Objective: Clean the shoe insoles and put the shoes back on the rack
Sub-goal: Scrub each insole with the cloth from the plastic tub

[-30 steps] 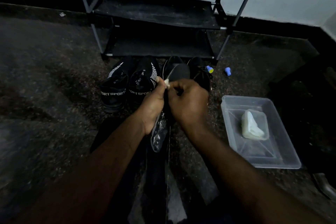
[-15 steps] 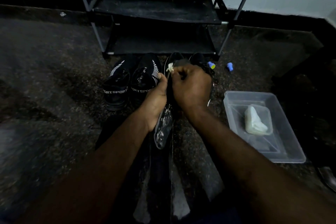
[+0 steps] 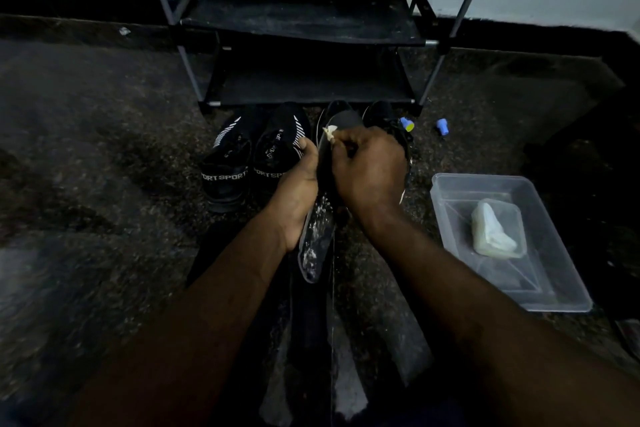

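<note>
While the left hand (image 3: 298, 194) grips the insole (image 3: 317, 239), the right hand (image 3: 369, 166) pinches a cloth (image 3: 329, 131) — pressed against it; shoes (image 3: 254, 156) stand beside.

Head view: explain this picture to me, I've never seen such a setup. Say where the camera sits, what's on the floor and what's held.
No machine here: a person wears a camera on the head, looking down at their own two hands. The left hand grips a dark insole, whose lower end looks wet. The right hand pinches a small white wad against its upper part. On the floor stand black shoes marked SPORT, with another dark shoe partly hidden behind the hands. Behind them is a black rack. To the right lie a clear tub holding a pale lump, and two small blue caps.
</note>
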`<move>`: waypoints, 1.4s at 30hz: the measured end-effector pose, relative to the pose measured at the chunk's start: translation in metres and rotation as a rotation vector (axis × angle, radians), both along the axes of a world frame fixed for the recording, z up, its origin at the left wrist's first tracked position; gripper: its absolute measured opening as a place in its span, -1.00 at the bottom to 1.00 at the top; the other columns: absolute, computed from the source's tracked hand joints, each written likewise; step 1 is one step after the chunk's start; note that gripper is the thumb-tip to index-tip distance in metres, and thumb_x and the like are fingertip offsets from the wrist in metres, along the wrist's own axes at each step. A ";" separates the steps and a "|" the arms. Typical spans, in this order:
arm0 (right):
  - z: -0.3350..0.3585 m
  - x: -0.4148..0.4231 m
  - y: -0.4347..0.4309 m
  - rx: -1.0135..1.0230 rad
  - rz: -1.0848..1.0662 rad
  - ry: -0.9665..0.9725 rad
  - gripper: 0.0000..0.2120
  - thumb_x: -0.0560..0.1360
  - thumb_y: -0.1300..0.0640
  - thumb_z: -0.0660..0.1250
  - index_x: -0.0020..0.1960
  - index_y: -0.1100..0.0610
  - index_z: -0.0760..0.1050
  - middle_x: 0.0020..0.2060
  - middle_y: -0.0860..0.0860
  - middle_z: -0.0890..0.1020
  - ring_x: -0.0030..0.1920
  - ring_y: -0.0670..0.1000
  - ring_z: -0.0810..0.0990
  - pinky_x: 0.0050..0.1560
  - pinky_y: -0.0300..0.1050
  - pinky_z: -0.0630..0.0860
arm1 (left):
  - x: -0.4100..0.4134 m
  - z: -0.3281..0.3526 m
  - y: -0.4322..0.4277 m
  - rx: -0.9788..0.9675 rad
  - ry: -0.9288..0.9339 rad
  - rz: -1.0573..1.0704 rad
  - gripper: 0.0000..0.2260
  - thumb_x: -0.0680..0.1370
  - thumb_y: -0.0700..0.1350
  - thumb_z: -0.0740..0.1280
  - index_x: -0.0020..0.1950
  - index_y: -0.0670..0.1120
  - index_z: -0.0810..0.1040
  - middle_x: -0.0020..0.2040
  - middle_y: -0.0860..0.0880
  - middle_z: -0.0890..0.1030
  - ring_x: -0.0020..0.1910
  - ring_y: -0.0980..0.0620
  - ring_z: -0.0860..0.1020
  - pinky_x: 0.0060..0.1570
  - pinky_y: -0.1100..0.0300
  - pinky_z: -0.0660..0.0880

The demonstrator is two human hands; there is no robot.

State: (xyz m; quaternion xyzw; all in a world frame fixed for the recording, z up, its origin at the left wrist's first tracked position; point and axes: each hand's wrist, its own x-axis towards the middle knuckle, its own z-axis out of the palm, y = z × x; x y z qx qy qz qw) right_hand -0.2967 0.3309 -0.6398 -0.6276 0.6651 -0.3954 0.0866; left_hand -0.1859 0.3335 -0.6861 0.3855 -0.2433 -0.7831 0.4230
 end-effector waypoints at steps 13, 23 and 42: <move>-0.004 0.003 0.012 -0.061 -0.021 0.163 -0.80 0.53 -0.05 0.32 -0.07 -0.02 0.71 -0.18 0.04 0.67 -0.08 0.16 0.59 -0.05 0.07 0.49 | 0.003 0.000 -0.002 -0.018 -0.043 -0.015 -0.12 0.41 0.58 0.20 0.49 -0.03 0.50 0.44 -0.21 0.52 0.42 -0.21 0.51 0.48 -0.17 0.34; -0.018 0.012 0.051 -0.004 0.133 0.042 -0.75 0.52 -0.04 0.25 -0.06 -0.04 0.70 -0.16 -0.02 0.70 -0.10 0.11 0.61 -0.03 0.11 0.51 | 0.005 0.001 -0.002 -0.048 -0.163 0.031 -0.03 0.30 0.62 0.27 0.36 -0.13 0.60 0.31 -0.20 0.63 0.32 -0.17 0.60 0.48 -0.16 0.37; -0.015 0.002 0.052 -0.036 0.130 0.030 -0.75 0.50 -0.04 0.26 -0.03 -0.06 0.71 -0.15 -0.04 0.71 -0.11 0.10 0.62 -0.04 0.10 0.52 | 0.000 0.015 0.007 -0.035 -0.313 0.089 -0.19 0.31 0.58 0.30 0.13 -0.09 0.72 0.12 -0.19 0.71 0.16 -0.14 0.68 0.38 -0.15 0.48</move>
